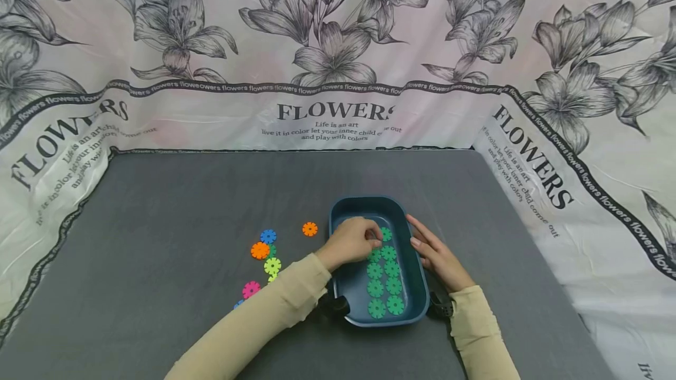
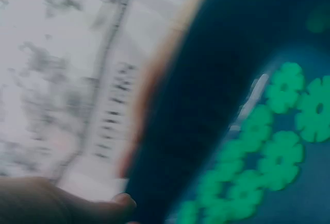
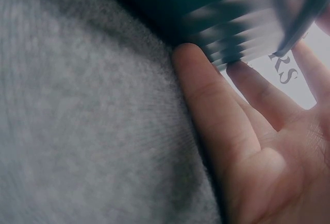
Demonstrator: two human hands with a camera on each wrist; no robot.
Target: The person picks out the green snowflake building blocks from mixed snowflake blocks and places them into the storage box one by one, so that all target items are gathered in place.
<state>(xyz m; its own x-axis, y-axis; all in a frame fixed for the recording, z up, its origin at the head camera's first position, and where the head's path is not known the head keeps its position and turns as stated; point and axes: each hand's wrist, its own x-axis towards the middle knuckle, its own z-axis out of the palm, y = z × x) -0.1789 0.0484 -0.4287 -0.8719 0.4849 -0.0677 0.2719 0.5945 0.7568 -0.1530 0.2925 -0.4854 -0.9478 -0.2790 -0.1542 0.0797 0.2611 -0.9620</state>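
A blue rectangular tray (image 1: 417, 304) holds several green notched discs (image 1: 393, 285), flower-shaped and laid in two columns. My left hand (image 1: 351, 241) reaches over its left rim, fingers curled down toward the upper end of the left column. Its fingertips are close to the discs; whether a disc lies between them is hidden. Through the left wrist view, the green discs (image 2: 281, 159) appear blurred beyond a dark tray wall. My right hand (image 1: 438, 254) rests against the tray's right outer side with its fingers extended. In the right wrist view, fingertips (image 3: 191, 54) touch the tray's outside (image 3: 227, 13).
Loose discs lie left of the tray: an orange disc (image 1: 310, 228), a blue disc (image 1: 268, 236), another orange disc (image 1: 260, 250), a yellow disc (image 1: 272, 265) and a pink disc (image 1: 251, 289). My left forearm partly covers this group. Flower-printed cloth (image 1: 338, 116) borders the grey table (image 1: 174, 210).
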